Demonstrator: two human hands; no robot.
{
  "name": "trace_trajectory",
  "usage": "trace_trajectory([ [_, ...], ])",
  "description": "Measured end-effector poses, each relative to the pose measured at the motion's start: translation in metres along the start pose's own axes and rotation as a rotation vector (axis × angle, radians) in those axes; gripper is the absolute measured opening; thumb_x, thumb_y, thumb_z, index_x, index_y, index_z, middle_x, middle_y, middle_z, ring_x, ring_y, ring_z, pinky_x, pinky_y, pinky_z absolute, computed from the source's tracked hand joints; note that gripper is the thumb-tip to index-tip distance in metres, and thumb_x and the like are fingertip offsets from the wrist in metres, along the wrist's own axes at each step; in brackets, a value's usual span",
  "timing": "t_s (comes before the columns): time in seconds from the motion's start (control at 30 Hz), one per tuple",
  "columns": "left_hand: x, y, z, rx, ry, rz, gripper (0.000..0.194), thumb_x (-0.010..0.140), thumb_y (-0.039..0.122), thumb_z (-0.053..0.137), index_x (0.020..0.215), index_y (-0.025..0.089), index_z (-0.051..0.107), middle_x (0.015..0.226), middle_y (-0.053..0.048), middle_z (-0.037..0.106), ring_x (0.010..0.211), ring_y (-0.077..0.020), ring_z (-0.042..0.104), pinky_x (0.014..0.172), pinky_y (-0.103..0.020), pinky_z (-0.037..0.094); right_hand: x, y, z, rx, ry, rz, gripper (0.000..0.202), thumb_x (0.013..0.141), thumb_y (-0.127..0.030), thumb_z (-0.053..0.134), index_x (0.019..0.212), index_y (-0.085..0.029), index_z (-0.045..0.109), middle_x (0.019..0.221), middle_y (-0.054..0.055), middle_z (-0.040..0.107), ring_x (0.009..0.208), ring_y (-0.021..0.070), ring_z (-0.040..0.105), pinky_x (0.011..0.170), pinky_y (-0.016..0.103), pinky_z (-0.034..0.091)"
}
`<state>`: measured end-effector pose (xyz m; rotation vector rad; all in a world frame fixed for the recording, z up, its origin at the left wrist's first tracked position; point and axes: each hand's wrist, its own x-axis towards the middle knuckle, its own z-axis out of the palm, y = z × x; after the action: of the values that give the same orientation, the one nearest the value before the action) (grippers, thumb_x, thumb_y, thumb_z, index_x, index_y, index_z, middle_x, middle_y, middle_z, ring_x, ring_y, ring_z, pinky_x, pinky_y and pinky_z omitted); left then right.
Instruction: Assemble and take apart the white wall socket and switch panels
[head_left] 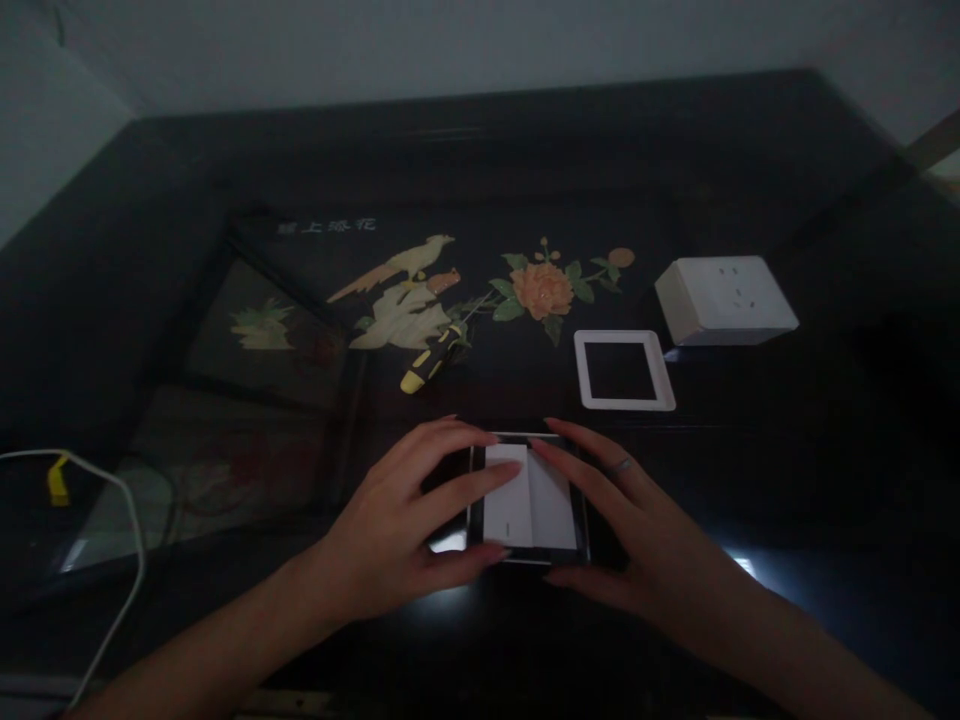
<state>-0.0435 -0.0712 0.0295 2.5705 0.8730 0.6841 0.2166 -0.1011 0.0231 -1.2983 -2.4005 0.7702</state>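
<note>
The left hand [397, 515] and right hand [641, 520] pinch one two-rocker wall switch [552, 505] by its edges at six o'clock on the bench [225, 165]. One white frame [662, 375] lies apart at one o'clock, seemingly unfitted; one screwdriver [431, 364], eleven; one socket box [750, 300], half past one.

Left fingers [465, 492], right fingers [589, 480] holding switch panel [551, 505]; screwdriver [432, 360], white frame [662, 372], box [727, 300] beyond.

The tabletop [517, 650] looks hard and glossy — smooth enough to mirror light. The switch panel [551, 505] and square frame [661, 372] look like smooth plastic; the screwdriver [442, 347] pairs a plastic-looking grip [429, 364] with a metal shaft [477, 306].
</note>
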Motion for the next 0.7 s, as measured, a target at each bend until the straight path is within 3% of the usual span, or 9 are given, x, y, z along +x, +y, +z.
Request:
trace_trajectory([
  [0.3,0.0,-0.0003,-0.0018,0.079,-0.04,0.026,0.044,0.093,0.036,0.061,0.132,0.017,0.056,0.131,-0.015,0.055,0.125,-0.0301,0.05,0.105,-0.053,0.047,0.0003,-0.0016,-0.0006,-0.013,0.0,0.004,0.1,0.07,-0.027,0.083,0.149,-0.028,0.023,0.153,0.018,0.038,0.139,0.0349,0.045,0.103,0.052,0.051],
  [0.7,0.0026,0.0039,-0.0023,0.125,-0.03,0.089,0.041,0.093,0.031,0.063,0.129,0.012,0.059,0.127,-0.012,0.069,0.125,-0.0252,0.059,0.109,-0.045,0.048,0.001,-0.0012,-0.0021,-0.008,-0.008,-0.008,0.091,0.075,-0.028,0.078,0.15,-0.025,0.026,0.155,0.019,0.036,0.142,0.0342,0.042,0.106,0.053,0.048],
])
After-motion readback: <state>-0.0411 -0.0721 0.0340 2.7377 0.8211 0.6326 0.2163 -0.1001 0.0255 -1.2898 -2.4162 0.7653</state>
